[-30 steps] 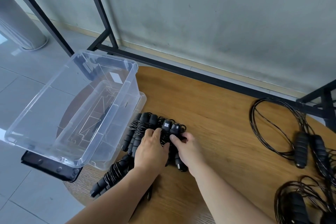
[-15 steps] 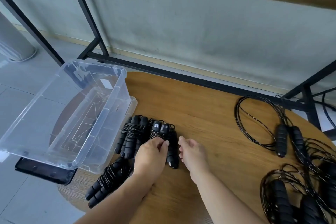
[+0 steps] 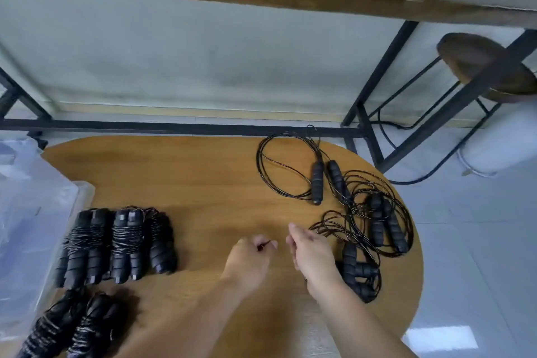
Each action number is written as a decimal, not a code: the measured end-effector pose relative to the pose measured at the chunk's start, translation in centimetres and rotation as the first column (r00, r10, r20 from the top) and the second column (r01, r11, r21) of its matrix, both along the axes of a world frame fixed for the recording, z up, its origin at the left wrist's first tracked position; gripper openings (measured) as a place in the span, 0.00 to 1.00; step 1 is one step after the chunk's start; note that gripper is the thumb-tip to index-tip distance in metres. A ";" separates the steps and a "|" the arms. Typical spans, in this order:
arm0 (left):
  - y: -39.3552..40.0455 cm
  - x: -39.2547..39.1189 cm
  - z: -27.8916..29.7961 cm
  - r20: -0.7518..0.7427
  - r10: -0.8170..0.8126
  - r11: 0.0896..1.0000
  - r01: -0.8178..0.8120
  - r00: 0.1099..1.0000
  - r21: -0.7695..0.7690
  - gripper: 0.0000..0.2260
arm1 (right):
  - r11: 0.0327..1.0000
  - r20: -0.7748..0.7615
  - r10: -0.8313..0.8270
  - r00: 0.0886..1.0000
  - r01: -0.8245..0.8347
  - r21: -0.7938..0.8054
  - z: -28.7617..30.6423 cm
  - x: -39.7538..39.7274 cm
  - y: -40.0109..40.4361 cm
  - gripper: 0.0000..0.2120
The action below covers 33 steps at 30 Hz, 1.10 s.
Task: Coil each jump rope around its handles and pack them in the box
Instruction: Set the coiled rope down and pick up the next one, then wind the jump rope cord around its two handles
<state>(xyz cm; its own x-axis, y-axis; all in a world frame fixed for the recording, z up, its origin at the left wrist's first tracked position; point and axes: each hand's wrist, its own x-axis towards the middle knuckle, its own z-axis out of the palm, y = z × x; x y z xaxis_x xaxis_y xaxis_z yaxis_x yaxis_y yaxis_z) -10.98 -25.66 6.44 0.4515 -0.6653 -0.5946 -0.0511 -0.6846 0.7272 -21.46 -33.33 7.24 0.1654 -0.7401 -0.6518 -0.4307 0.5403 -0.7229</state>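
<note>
Our left hand (image 3: 250, 260) and right hand (image 3: 312, 253) hover over the bench (image 3: 203, 177) — fingers loosely curled, holding nothing — between coiled jump ropes (image 3: 116, 241) and loose ropes (image 3: 363, 212).

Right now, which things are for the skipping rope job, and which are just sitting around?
For the job:
coiled ropes beside the clear box
loose ropes still tangled
left hand and right hand, moving toward them

Just sitting around:
stool
black metal frame
wooden table holds it all
</note>
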 end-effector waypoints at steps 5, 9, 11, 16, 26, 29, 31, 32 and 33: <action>-3.9 -4.6 -2.0 -0.100 -0.013 0.995 0.023 0.995 0.097 0.06 | 0.996 -0.144 -0.031 0.989 0.019 -0.082 -0.6 -6.4 -3.4 0.17; -5.9 -7.5 -4.4 -0.172 0.049 0.980 -0.013 0.984 0.200 0.10 | 0.983 -0.392 0.072 0.917 -0.132 -0.129 -2.2 -10.9 -5.9 0.10; -6.8 -8.6 -5.1 -0.145 0.057 0.971 -0.021 0.988 0.237 0.12 | 0.979 -0.454 0.144 0.880 -0.194 -0.065 -3.7 -12.2 -6.7 0.13; -9.0 -10.4 -6.1 -0.106 0.029 0.958 0.003 0.994 0.286 0.21 | 0.953 -0.507 0.267 0.819 -0.301 0.016 -6.0 -13.3 -7.1 0.18; -8.0 -10.2 -4.2 -0.322 0.163 0.974 -0.101 0.933 0.202 0.09 | 0.976 -0.335 0.215 0.917 -0.209 0.056 -4.1 -12.2 -7.6 0.14; -6.7 -9.1 -1.8 -0.454 0.217 0.974 -0.162 0.864 0.157 0.14 | 0.982 -0.149 0.153 0.977 -0.133 0.133 -2.6 -10.7 -6.8 0.12; -5.8 -7.8 0.0 -0.529 0.250 0.968 -0.194 0.811 0.160 0.16 | 0.979 -0.047 0.107 0.993 -0.097 0.182 -1.1 -9.5 -6.1 0.13; -5.3 -7.1 1.0 -0.562 0.237 0.972 -0.185 0.792 0.148 0.16 | 0.977 -0.015 0.102 0.995 -0.097 0.191 -0.2 -8.9 -5.7 0.12; -5.1 -6.6 1.8 -0.599 0.222 0.975 -0.178 0.769 0.133 0.17 | 0.975 0.007 0.107 0.994 -0.106 0.195 0.2 -8.5 -5.5 0.11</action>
